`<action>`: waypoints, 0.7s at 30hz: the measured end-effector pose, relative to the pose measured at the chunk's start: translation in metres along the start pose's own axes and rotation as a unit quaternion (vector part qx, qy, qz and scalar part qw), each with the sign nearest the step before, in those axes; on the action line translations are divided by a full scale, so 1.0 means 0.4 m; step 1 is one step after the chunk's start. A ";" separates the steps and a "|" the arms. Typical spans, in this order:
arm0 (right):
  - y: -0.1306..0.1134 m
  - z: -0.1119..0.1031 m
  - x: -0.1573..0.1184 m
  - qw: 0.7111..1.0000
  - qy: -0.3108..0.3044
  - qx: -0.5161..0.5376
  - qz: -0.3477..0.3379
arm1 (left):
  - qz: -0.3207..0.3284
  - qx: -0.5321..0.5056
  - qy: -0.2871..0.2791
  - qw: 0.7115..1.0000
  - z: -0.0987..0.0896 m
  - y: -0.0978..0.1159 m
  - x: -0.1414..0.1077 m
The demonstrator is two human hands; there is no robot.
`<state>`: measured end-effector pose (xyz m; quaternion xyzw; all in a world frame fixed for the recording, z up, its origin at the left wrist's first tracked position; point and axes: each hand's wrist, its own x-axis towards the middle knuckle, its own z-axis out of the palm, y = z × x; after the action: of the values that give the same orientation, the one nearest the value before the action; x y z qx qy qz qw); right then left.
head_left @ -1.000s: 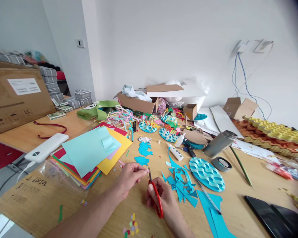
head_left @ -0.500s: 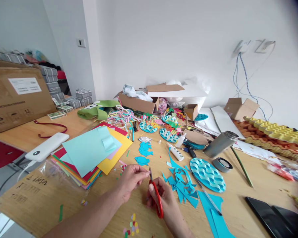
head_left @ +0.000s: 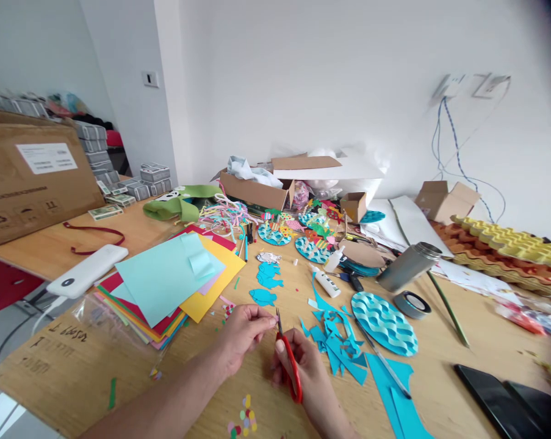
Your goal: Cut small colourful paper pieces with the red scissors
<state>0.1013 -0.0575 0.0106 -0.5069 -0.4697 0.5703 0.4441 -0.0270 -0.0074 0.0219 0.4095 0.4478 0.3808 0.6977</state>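
Note:
My right hand (head_left: 298, 360) grips a pair of red-handled scissors (head_left: 294, 373), their blades pointing away from me. The blade tips meet the fingertips of my left hand (head_left: 245, 332), which are pinched together; whatever small piece they hold is too small to make out. Just beyond my hands lie blue paper fish (head_left: 263, 297) with a patterned white paper fish (head_left: 268, 258) behind them. Blue paper scraps (head_left: 337, 341) are heaped to the right of the scissors. Several small coloured paper dots (head_left: 245, 417) rest on the table nearer to me.
Coloured paper sheets (head_left: 165, 280) are stacked at left, beside a white power bank (head_left: 87, 271). To the right are a wavy blue oval (head_left: 385, 323), a glue bottle (head_left: 326, 281), a pen (head_left: 387, 366), a tape roll (head_left: 412, 303), a steel flask (head_left: 407, 266) and a black phone (head_left: 490, 396).
Almost nothing differs. Both hands and the scissors stay in nearly the same place, and the view has shifted very slightly.

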 end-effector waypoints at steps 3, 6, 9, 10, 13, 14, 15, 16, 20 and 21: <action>-0.001 0.001 0.002 1.000 0.001 -0.006 0.003 | -0.002 0.000 0.000 1.000 -0.001 -0.001 0.001; 0.000 0.001 0.004 1.000 0.004 -0.010 0.003 | -0.004 -0.001 0.005 1.000 0.000 0.001 0.001; 0.004 -0.001 0.004 1.000 0.003 -0.009 0.006 | -0.007 -0.002 0.005 1.000 0.000 0.004 0.000; 0.006 -0.001 0.004 1.000 0.002 -0.009 0.007 | -0.009 -0.001 0.004 1.000 0.000 0.005 0.000; 0.009 -0.002 0.004 1.000 0.001 -0.010 0.009 | -0.015 0.005 0.007 1.000 0.001 0.006 0.001; 0.010 -0.002 0.004 1.000 0.001 -0.011 0.009 | -0.015 0.007 0.010 1.000 0.001 0.006 0.001; 0.010 -0.002 0.005 1.000 0.000 -0.011 0.008 | -0.014 0.009 0.012 1.000 0.001 0.007 0.002; 0.009 -0.001 0.005 1.000 -0.001 -0.012 0.007 | -0.012 0.010 0.013 1.000 0.002 0.008 0.002; 0.004 0.000 0.007 1.000 -0.002 -0.013 0.011 | -0.009 0.015 0.019 1.000 0.003 0.011 0.001; 0.003 0.001 0.006 1.000 -0.002 -0.013 0.013 | -0.010 0.017 0.019 1.000 0.003 0.011 0.001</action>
<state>0.1008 -0.0553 0.0092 -0.5173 -0.4715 0.5709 0.4290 -0.0265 -0.0057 0.0261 0.4090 0.4717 0.3739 0.6858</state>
